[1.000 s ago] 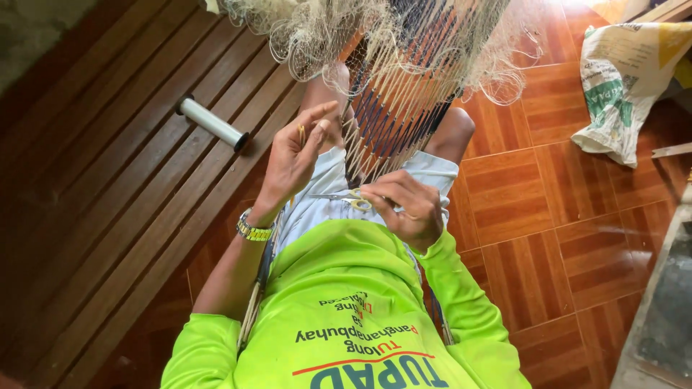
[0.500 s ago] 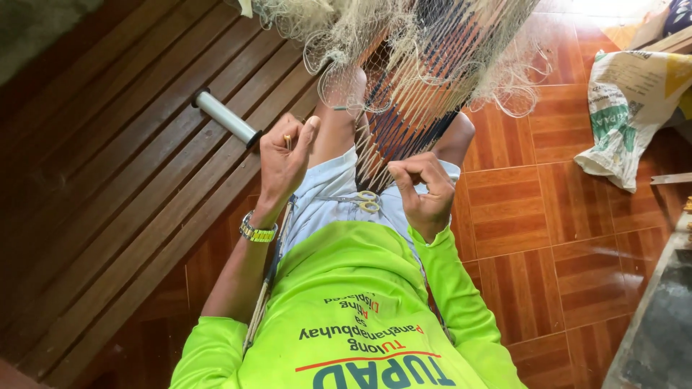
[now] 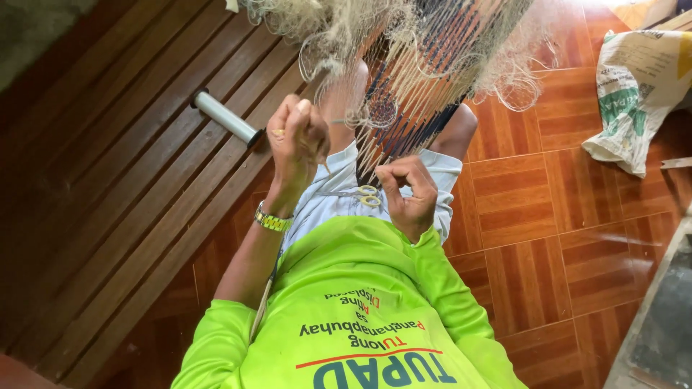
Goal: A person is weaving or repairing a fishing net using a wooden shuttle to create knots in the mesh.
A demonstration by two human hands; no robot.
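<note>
A pale fishing net (image 3: 404, 65) hangs down over my knees and lap. My left hand (image 3: 295, 140), with a metal watch on its wrist, is raised at the net's lower edge, its fingers pinched on a thin strand and a small yellowish piece. To the right and lower, my right hand (image 3: 407, 191) is curled tight around net strands. Small scissors (image 3: 357, 193) with yellow-trimmed handles lie on my light shorts between the two hands. My lime green shirt (image 3: 360, 302) fills the bottom of the view.
A white cylindrical spool (image 3: 225, 117) lies on the dark wooden slat floor (image 3: 108, 180) at the left. Orange-brown parquet tiles (image 3: 548, 209) spread to the right, with a white printed sack (image 3: 638, 86) at the upper right. A grey ledge (image 3: 663, 317) borders the lower right.
My left hand has closed from spread fingers into a pinch and risen to the net's edge. My right hand has lifted off my lap toward the strands.
</note>
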